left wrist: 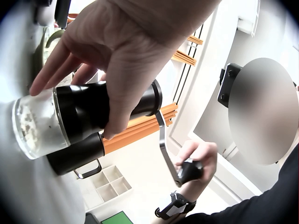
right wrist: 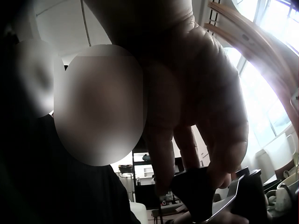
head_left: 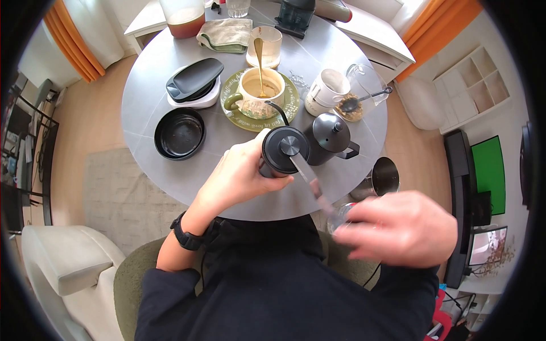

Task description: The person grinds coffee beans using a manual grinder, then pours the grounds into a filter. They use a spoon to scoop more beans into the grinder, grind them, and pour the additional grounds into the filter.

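My left hand [head_left: 236, 173] wraps round the body of a manual coffee grinder [left wrist: 81, 107], a black cylinder standing at the table's near edge. Its clear bottom chamber [left wrist: 39, 126] shows pale bits inside. From the lid, a metal crank [left wrist: 163, 144] reaches out to a black knob [left wrist: 190, 171]. My right hand [head_left: 401, 230], blurred in the head view, pinches that knob; the right wrist view has the fingers round it from above. Close beside the grinder stands a black gooseneck kettle [head_left: 329, 139].
Behind the grinder, a patterned mug [head_left: 256, 105] with a gold spoon sits on a green plate [head_left: 293, 99]. To the left are a round black dish [head_left: 180, 133] and a dark scoop-shaped tray [head_left: 196, 79]. White cups [head_left: 327, 91] and a glass vessel with a black spoon [head_left: 352, 106] stand right.
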